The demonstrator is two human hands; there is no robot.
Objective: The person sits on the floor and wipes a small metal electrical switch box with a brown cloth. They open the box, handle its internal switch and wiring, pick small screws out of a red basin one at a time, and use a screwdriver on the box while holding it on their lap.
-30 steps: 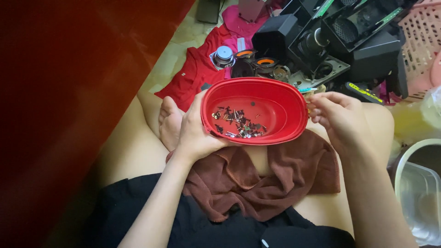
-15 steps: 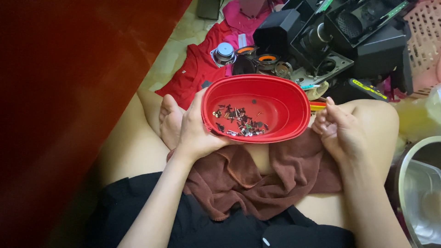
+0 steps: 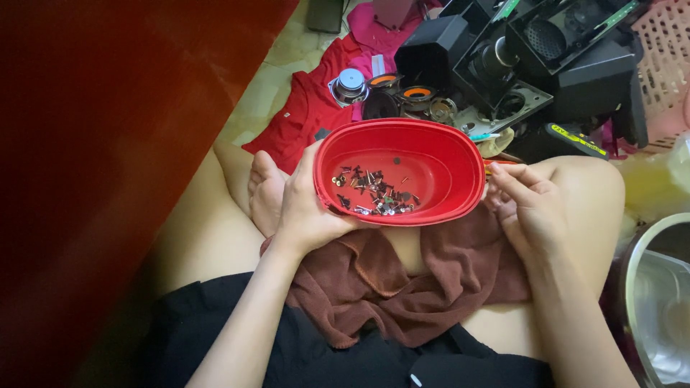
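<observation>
A red oval bowl (image 3: 431,154) is held by the left hand (image 3: 305,205), which is wrapped around the bowl's near left rim. A heap of small dark screws (image 3: 375,192) is seen inside the bowl, close to that hand. The right hand (image 3: 528,205) is rested on the knee just right of the bowl, its fingers curled together; whether something is pinched cannot be told. A brown cloth (image 3: 402,287) is spread under both hands. Speaker parts (image 3: 392,90) are piled beyond the bowl.
</observation>
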